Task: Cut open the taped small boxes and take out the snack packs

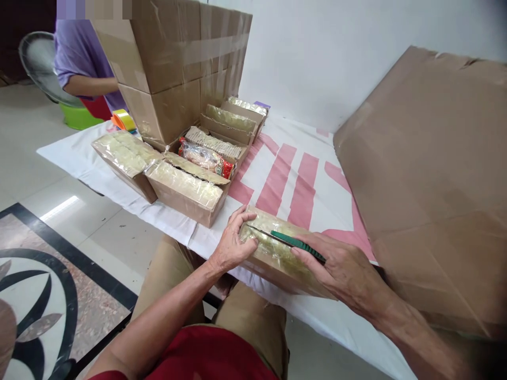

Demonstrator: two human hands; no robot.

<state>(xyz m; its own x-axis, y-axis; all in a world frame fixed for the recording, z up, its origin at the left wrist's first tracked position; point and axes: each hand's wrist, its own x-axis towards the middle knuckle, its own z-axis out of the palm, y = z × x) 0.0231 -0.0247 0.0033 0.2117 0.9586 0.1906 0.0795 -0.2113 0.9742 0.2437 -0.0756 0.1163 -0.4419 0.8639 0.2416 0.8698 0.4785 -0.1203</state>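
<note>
A taped cardboard box [277, 252] lies lengthwise at the front edge of the table, with shiny clear-yellowish tape over its top. My right hand [344, 264] is closed around a green-handled utility knife [299, 244], whose blade points left along the taped top. At the box's left end, my left hand [234, 240] grips the corner, its thumb and forefinger curled on either side of the blade tip. Whether the blade has gone through the tape is too small to tell.
Several small taped boxes [184, 192] stand to the left, with a red-ended plastic packet [208, 158] among them. Behind rises a stack of large cartons [178, 63]. A big cardboard sheet [431, 184] leans at right. A person in a purple shirt [81, 53] is behind the stack, near a tape roll [124, 120].
</note>
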